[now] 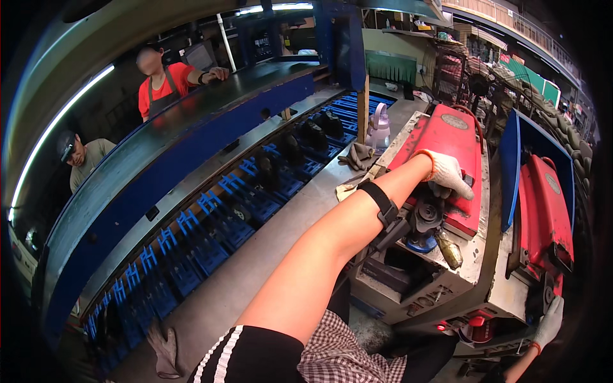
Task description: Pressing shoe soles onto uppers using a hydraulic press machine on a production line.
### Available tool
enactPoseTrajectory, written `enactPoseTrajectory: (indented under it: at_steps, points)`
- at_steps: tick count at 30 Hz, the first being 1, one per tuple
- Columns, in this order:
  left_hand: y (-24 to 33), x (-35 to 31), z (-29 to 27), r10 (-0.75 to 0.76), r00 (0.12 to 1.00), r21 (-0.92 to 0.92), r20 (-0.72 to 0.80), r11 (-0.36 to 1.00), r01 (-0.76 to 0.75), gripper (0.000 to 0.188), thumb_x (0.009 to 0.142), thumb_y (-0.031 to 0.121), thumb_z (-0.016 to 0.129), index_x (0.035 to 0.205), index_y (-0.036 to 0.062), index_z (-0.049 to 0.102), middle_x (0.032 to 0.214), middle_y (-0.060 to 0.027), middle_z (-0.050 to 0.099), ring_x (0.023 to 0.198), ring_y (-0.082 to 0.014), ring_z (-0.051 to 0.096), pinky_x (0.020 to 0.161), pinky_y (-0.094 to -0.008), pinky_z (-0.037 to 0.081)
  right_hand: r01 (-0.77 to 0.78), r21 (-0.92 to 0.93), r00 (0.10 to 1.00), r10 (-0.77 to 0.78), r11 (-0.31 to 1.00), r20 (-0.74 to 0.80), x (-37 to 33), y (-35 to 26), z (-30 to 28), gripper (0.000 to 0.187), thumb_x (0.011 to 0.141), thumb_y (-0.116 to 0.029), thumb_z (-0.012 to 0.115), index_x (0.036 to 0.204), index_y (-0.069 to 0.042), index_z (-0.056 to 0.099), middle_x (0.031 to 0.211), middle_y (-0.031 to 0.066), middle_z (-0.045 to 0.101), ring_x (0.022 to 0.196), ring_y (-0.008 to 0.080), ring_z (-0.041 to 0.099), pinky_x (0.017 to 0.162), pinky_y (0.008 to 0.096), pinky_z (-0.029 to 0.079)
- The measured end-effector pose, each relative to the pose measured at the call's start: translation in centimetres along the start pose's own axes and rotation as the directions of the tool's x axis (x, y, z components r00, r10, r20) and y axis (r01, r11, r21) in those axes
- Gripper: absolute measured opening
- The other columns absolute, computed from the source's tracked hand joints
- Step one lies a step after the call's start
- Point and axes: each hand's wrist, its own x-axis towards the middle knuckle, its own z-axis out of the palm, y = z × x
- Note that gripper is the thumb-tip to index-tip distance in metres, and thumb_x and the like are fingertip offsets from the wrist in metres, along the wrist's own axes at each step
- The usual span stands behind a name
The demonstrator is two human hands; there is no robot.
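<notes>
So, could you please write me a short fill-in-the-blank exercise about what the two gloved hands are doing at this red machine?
1. The left hand, in a white work glove, rests on the ____ metal machine housing.
2. The right hand reaches the machine's lower ____ corner.
3. A black ____ wraps the left forearm.
4. Blue plastic trays on the long conveyor line lie to the person's ____.

Missing words: red; right; strap; left
</notes>
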Motion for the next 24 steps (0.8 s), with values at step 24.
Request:
enactPoseTrajectory:
  at_steps: [24]
  points:
    - [1.4, 0.1, 0.7, 0.164, 0.986, 0.111, -0.009, 0.980, -0.162, 0.052, 0.075, 0.051, 0.087, 0.093, 0.0023, 0.080, 0.083, -0.0065, 0.076, 0.075, -0.0157, 0.071, 0.070, -0.0321, 0.056, 0.026, 0.003, 0.999, -0.025, 1.000, -0.039, -1.5, 0.5, -1.9, 0.044, 0.111, -0.041, 0.046, 0.133, -0.008, 0.063, 0.123, 0.0231, 0.068, 0.114, 0.0439, 0.064, 0.090, 0.0454, 0.051]
